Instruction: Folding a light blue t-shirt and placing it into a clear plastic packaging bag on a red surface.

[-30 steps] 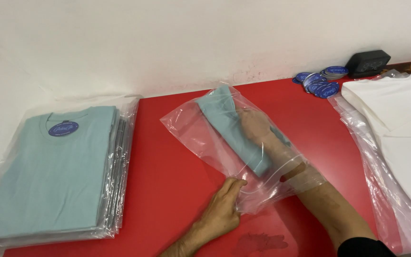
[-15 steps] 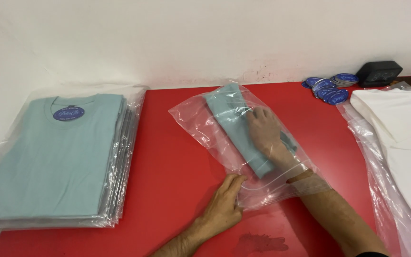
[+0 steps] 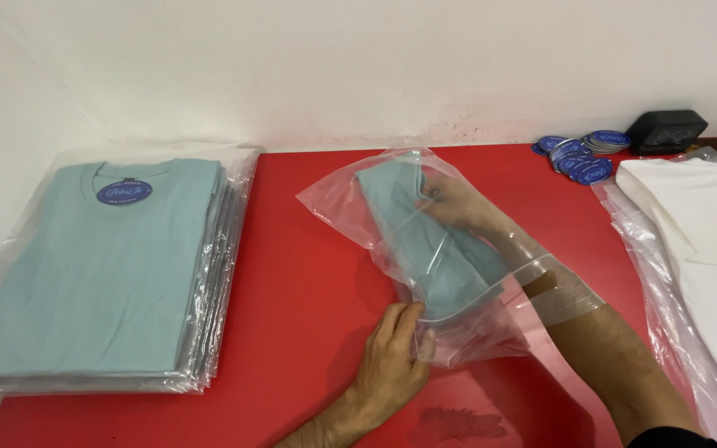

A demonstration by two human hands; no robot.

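Folded teal shirt (image 3: 446, 253) is lying inside a clear plastic bag (image 3: 350, 216) near the middle of the red worktop (image 3: 292, 290), running diagonally from the far left down toward the bag's open mouth. The right hand (image 3: 450, 202) is reaching deep into the bag through that mouth, its fingers curled and pressing on the upper part of the shirt; the forearm is passing through the opening, with plastic draped over it. The left hand (image 3: 392, 365) is sitting at the near edge of the bag, fingers and thumb pinching the rim of the mouth and holding it up off the worktop.

To the left, a stack of bagged teal shirts (image 3: 101, 265) is resting flat, the top one carrying a blue oval label at the collar. To the right, white folded garments (image 3: 699, 207) are lying on loose clear plastic. At the far right corner, a pile of blue oval tags (image 3: 578, 158) is sitting just beside a small black box (image 3: 665, 130) against the white wall.
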